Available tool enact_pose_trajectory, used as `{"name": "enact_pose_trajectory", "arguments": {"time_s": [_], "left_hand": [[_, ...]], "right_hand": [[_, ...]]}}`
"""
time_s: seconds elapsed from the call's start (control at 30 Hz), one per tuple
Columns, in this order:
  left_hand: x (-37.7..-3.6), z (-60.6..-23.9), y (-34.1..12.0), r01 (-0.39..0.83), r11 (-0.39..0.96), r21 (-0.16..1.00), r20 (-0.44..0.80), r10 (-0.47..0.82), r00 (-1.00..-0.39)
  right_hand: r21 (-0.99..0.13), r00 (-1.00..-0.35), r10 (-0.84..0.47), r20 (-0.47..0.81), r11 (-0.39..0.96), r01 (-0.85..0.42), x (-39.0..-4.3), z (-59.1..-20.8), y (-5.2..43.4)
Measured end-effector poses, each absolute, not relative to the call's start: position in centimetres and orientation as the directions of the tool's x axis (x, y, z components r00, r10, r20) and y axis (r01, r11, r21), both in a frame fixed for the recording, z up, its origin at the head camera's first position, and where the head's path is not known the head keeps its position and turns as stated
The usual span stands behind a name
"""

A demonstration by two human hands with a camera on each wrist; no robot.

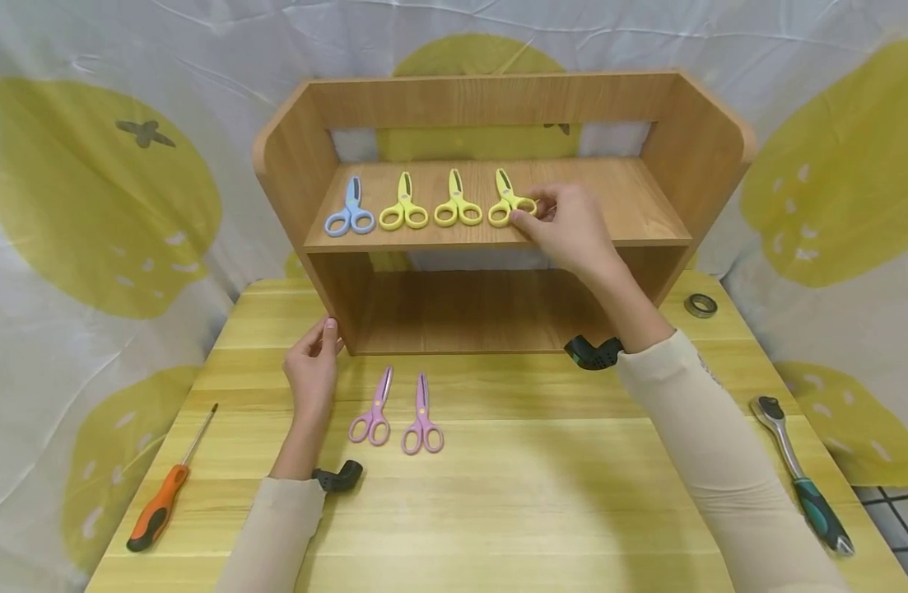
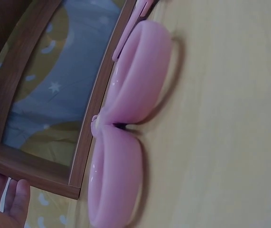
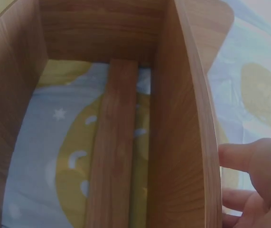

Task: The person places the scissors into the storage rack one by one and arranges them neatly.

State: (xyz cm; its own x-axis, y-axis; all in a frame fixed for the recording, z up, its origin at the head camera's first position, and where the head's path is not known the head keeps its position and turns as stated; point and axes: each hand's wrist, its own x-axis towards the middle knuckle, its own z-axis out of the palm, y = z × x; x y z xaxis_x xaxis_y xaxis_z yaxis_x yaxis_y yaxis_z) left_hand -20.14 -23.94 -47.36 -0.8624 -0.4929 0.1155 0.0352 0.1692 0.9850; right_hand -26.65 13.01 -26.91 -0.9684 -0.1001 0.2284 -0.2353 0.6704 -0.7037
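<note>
One left hand [image 1: 313, 362], fingers loosely extended, touching the lower left front corner of the wooden shelf unit [image 1: 498, 99]. Blue scissors [image 1: 352, 203] near the upper board's [image 1: 631, 202] front edge, visible only from the head. Two pink scissors [image 1: 422, 412] on the tabletop [image 1: 535, 502] near that corner, one pair's thick handle loops large in the left wrist view. Two yellow scissors [image 1: 405, 200], then rightmost yellow scissors [image 1: 505, 194] on the board: tips toward the back edge, right loop pinched by the right hand [image 1: 572, 226], outside the right wrist view.

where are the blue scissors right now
In the head view, the blue scissors lie on the upper shelf, at the left end of the row, just left of the nearest yellow pair.
</note>
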Motion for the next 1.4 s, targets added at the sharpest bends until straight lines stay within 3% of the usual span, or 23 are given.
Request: {"name": "enact_pose_trajectory", "arguments": {"time_s": [0.37,0.6,1.0,1.4], "left_hand": [[-20.1,-47.4,-23.7,0.041,0.179,0.983,0.125,-0.486,-0.865],[-20.2,-47.4,-23.7,0.038,0.166,0.985,0.116,-0.492,-0.863],[-20.1,-47.2,-23.7,0.029,0.170,0.985,0.112,-0.502,-0.857],[-20.0,-47.0,-23.6,0.036,0.156,0.987,0.111,-0.506,-0.855]], "right_hand": [[-0.671,-0.973,-0.099,0.210,0.709,-0.217,-26.6,-26.9,13.1],[-0.740,-0.962,-0.085,0.260,0.622,-0.255,-25.7,-27.4,13.7],[-0.737,-0.866,-0.002,0.499,0.524,-0.426,-20.0,-30.6,14.6],[-0.779,-0.895,-0.151,0.419,0.448,-0.440,-15.8,-36.2,12.3]]}}
